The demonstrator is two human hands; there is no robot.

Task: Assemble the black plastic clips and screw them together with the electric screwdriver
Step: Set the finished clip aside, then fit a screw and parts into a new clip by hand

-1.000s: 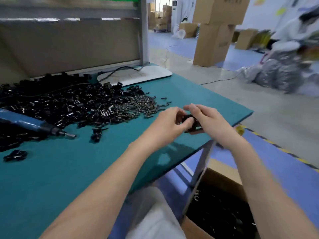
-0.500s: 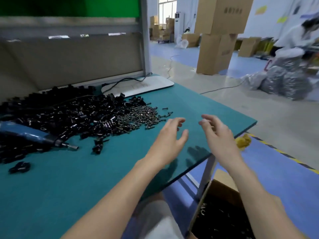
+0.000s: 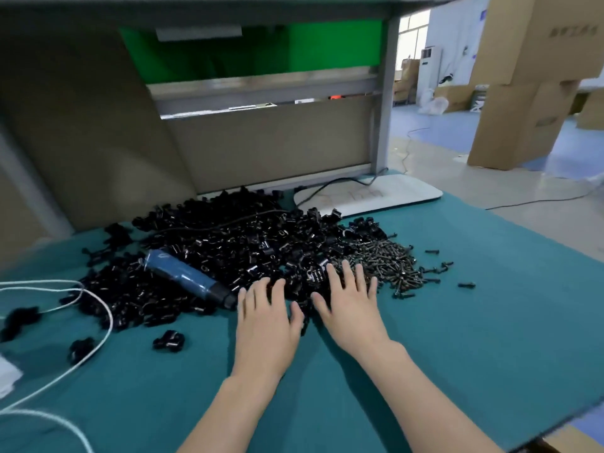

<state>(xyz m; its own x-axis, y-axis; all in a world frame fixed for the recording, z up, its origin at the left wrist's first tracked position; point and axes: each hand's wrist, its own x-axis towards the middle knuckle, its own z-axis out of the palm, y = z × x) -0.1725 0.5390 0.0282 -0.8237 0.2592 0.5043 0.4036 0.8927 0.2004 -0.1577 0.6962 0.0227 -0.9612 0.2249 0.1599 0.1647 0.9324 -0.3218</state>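
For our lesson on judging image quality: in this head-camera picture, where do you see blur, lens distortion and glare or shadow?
Head view: the green panel and grey frame at the top are smeared by blur; the cardboard boxes lean, bent by the wide-angle lens; light is soft and even, with small glints on the black clips and only faint shadow beside the left hand and right hand.

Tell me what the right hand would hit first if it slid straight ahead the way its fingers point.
The right hand already reaches the near edge of the pile of black clips, so it would probably push into those first, with the heap of screws just beyond and slightly right. Depth is hard to judge.
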